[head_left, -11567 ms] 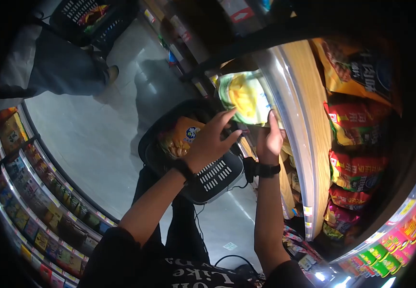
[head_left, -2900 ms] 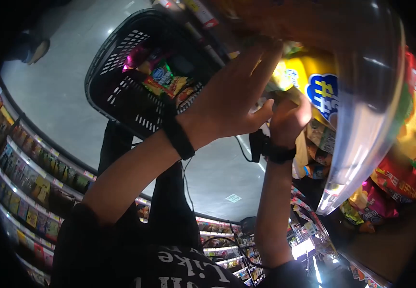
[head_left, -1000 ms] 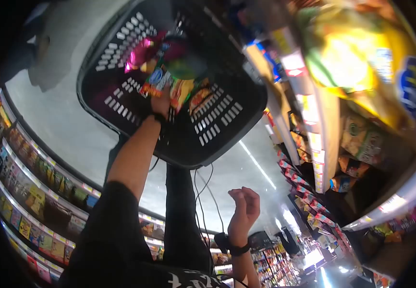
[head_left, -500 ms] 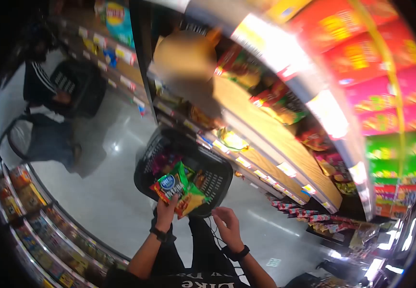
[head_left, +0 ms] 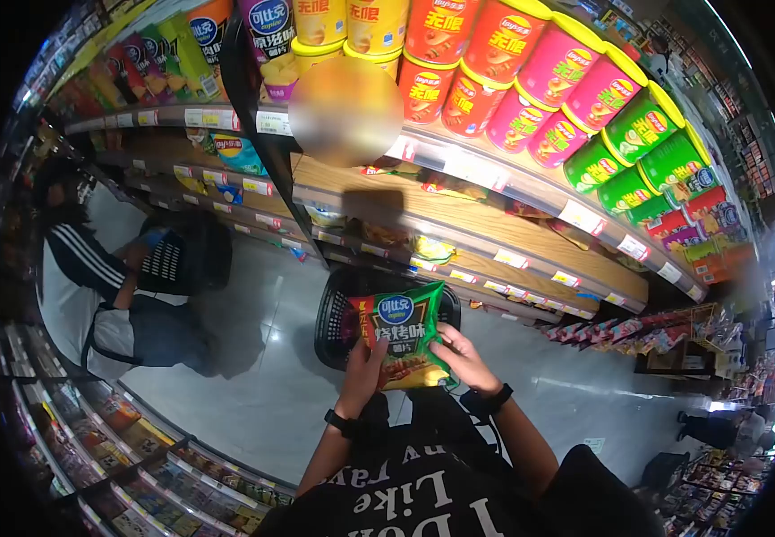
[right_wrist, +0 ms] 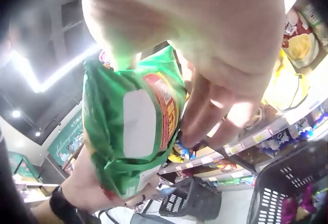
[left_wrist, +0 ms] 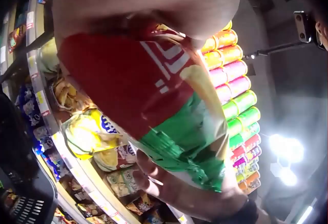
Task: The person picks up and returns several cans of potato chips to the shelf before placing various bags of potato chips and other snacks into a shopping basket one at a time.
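Observation:
A bag of potato chips (head_left: 401, 327), green, red and yellow with a blue oval label, is held upright between both hands in front of the torso. My left hand (head_left: 363, 374) grips its lower left side, thumb on the front. On the other edge, my right hand (head_left: 466, 360) holds the lower right side with fingers curled behind. The right wrist view shows the bag's green back (right_wrist: 138, 126) with a pale panel. Behind and below it in the head view is a black shopping basket (head_left: 323, 327); the bag hides much of its inside. Purple packaging (right_wrist: 302, 206) shows within the basket.
Shelves ahead carry potato chip cans (head_left: 498, 40) in yellow, red, pink and green. A yellow bag (head_left: 435, 249) lies on a low shelf. At left a person (head_left: 150, 336) crouches beside another black basket (head_left: 192, 259). More packed shelves (head_left: 128, 456) stand at lower left.
The left hand has lifted the chip bag out of the basket, and the right hand has come to grip it too. Earlier, both hands were at a yellow bag by the shelf. The view has tilted up.

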A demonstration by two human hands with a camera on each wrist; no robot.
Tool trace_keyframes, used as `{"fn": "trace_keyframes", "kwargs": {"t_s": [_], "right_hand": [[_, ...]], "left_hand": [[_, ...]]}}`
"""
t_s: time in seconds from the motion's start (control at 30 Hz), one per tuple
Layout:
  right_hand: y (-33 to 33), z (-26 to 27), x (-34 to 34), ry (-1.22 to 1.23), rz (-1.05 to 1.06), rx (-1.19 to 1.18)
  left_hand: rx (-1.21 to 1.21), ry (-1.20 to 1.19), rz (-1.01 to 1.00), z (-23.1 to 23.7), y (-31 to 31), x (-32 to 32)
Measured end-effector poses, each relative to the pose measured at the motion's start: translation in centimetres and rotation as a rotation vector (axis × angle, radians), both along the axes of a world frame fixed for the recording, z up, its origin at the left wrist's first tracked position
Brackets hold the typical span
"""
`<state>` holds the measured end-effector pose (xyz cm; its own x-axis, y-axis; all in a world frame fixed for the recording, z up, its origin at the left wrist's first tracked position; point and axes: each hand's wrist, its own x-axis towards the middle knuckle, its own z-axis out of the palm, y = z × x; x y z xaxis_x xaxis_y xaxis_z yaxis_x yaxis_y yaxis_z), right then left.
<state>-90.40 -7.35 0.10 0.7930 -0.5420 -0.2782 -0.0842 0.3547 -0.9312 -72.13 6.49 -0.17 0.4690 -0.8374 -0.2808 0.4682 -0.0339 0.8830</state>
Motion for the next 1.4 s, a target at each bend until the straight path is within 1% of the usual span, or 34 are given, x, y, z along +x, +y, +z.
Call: {"fn": "trace_keyframes", "kwargs": {"t_s": [0.03, 0.07, 0.13, 0.17, 0.2, 0.27, 0.3, 0.37, 0.4, 0.43, 0.47, 0.5, 0.53, 0.57, 0.63, 0.67, 0.77, 0.8, 0.87, 0.9, 0.93, 0.97, 1.03, 1.07, 1.1, 1.17, 1.27, 1.3, 1.33, 1.37, 1.4], "right_hand": [[-0.4, 0.9, 0.1, 0.003, -0.023, -0.035], [-1.0, 1.8, 0.1, 0.008, -0.044, -0.067], [-2.7, 1.7, -0.9, 0.040, -0.057, -0.128], [-3.6, 2.1, -1.6, 0.124, -0.067, -0.007], [-4.6, 1.9, -2.2, 0.062, -0.055, 0.027], [-6.2, 1.6, -3.0, -0.079, -0.081, 0.098], [-7.0, 2.1, -3.3, -0.034, -0.092, 0.046], [-9.2, 3.1, -3.0, -0.020, -0.110, -0.035], [-10.6, 3.1, -2.7, -0.016, -0.148, -0.083], [-11.9, 3.0, -2.4, -0.016, -0.183, -0.130], [-13.9, 2.9, -2.0, -0.088, -0.191, -0.257], [-15.7, 2.9, -1.5, -0.109, -0.210, -0.245], [-17.6, 2.5, -1.0, -0.087, -0.206, -0.336], [-19.4, 2.6, -0.3, -0.068, -0.200, -0.431], [-21.9, 3.5, 1.6, -0.010, -0.286, -0.663], [-22.7, 3.8, 2.5, 0.021, -0.328, -0.773], [-24.9, 2.2, 4.7, 0.052, -0.269, -0.662], [-25.3, 1.3, 5.2, 0.105, -0.265, -0.703], [-25.4, -0.7, 5.7, 0.219, -0.255, -0.781], [-25.1, -1.5, 5.9, 0.199, -0.273, -0.826], [-25.0, -2.1, 6.4, 0.171, -0.291, -0.878], [-24.9, -2.7, 6.8, 0.146, -0.305, -0.926], [-25.7, -4.3, 6.5, 0.122, -0.203, -0.968], [-25.7, -4.6, 6.8, 0.108, -0.152, -0.986], [-25.5, -4.9, 7.1, 0.099, -0.158, -0.927], [-25.2, -3.5, 8.1, 0.086, -0.171, -0.821], [-24.0, -2.6, 10.4, 0.067, -0.348, -0.908], [-23.5, -2.2, 10.7, 0.051, -0.351, -0.893], [-23.1, -1.6, 11.1, 0.035, -0.356, -0.877], [-23.0, -1.5, 11.6, 0.017, -0.363, -0.863], [-23.6, -2.9, 11.6, -0.050, -0.313, -0.747]], "left_hand": [[-0.011, 0.002, 0.000, 0.4, -0.5, 0.1], [-0.003, -0.102, -0.053, 0.6, -1.2, 0.6], [0.008, -0.126, -0.074, 2.1, -3.3, 0.7], [0.013, -0.139, -0.087, 2.4, -4.5, 0.7], [0.024, -0.282, -0.082, 1.6, -5.6, 0.5], [0.071, -0.393, -0.137, 2.7, -8.0, 0.3], [0.089, -0.443, -0.169, 3.1, -9.5, 0.1], [0.067, -0.416, -0.234, 3.4, -12.7, 0.0], [0.087, -0.441, -0.251, 4.4, -14.2, 0.0], [0.056, -0.446, -0.221, 4.8, -15.7, -0.1], [0.023, -0.452, -0.189, 5.2, -17.2, -0.2], [-0.011, -0.461, -0.155, 5.7, -18.7, -0.3], [-0.043, -0.466, -0.111, 6.3, -20.2, -0.3], [-0.054, -0.564, -0.081, 6.4, -21.5, 0.1], [-0.075, -0.767, -0.009, 6.6, -23.9, 1.3], [-0.080, -0.791, 0.051, 7.1, -25.1, 1.5], [-0.166, -0.786, 0.102, 5.4, -27.7, 3.3], [-0.170, -0.794, 0.112, 4.7, -27.9, 3.7], [-0.089, -0.820, 0.069, 2.1, -27.8, 4.6], [-0.051, -0.833, 0.047, 0.7, -27.7, 4.9], [0.012, -0.894, 0.035, 0.2, -27.8, 5.3], [-0.001, -0.892, 0.043, -0.4, -27.7, 5.4], [-0.018, -0.881, 0.060, -1.2, -27.1, 5.3], [0.020, -0.921, 0.016, -0.1, -26.8, 5.5], [0.013, -0.922, 0.029, -0.1, -26.6, 5.5], [-0.013, -0.921, 0.059, -0.6, -26.5, 5.9], [-0.145, -0.740, 0.115, -3.4, -25.9, 6.4], [-0.184, -0.670, 0.128, -4.4, -25.3, 6.4], [-0.100, -0.619, 0.084, -2.7, -24.2, 6.4], [-0.078, -0.702, 0.113, -3.1, -23.2, 6.3], [-0.057, -0.784, 0.136, -3.5, -22.2, 6.2]]}}
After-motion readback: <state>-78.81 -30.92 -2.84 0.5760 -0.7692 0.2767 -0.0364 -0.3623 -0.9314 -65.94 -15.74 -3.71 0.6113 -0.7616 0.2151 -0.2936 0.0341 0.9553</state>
